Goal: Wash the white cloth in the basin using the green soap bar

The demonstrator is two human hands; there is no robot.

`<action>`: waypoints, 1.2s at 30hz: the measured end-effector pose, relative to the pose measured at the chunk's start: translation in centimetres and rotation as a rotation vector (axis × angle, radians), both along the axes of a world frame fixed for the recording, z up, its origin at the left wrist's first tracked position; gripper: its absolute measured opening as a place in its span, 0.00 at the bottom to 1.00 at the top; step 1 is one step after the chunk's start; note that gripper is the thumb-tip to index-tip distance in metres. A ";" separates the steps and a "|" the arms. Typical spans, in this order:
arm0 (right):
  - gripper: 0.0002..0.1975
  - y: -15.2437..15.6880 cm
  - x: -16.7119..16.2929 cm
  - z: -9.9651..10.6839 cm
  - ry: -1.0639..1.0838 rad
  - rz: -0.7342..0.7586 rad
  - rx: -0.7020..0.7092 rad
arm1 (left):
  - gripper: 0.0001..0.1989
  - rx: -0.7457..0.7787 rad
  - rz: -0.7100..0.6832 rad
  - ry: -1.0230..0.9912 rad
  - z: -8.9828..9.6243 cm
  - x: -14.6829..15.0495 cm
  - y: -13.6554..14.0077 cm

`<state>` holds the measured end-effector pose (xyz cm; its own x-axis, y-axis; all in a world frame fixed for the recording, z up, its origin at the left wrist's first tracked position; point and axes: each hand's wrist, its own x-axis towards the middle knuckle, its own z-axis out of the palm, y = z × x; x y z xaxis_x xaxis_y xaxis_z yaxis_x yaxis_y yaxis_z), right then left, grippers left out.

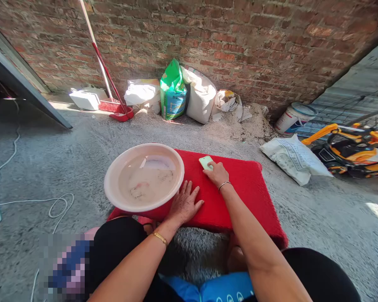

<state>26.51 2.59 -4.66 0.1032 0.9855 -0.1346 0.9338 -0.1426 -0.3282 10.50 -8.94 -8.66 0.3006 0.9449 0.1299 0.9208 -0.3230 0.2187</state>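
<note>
A low rectangular top covered in red plush cloth [239,188] stands before my knees. My right hand [218,173] grips a pale green flat block [205,162] with rounded corners and presses it on the cloth near the far edge; its underside is hidden. My left hand [185,203] lies flat on the cloth, fingers spread, close beside the basin's rim. That wide pale pink basin [111,191] rests on the left end of the red top. Cloudy water [151,180] fills part of it, with reflections on its surface.
Along the brick wall stand a broom with a red dustpan [122,115], several sacks [201,98] and a bucket [294,118]. A white sack [294,157] and an orange toy excavator [355,147] are at right. A white cable [58,205] runs across the left floor.
</note>
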 end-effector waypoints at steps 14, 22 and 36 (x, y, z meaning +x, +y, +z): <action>0.26 -5.1 19.5 1.1 -0.141 -0.527 -0.057 | 0.27 0.031 0.010 -0.003 -0.2 -0.1 0.1; 0.23 -7.5 15.7 0.2 -0.063 -0.294 0.092 | 0.27 0.048 0.002 0.038 0.2 -0.2 0.2; 0.23 -7.1 13.6 1.2 -0.149 -0.294 -0.016 | 0.27 0.047 0.000 0.062 0.2 -0.1 0.2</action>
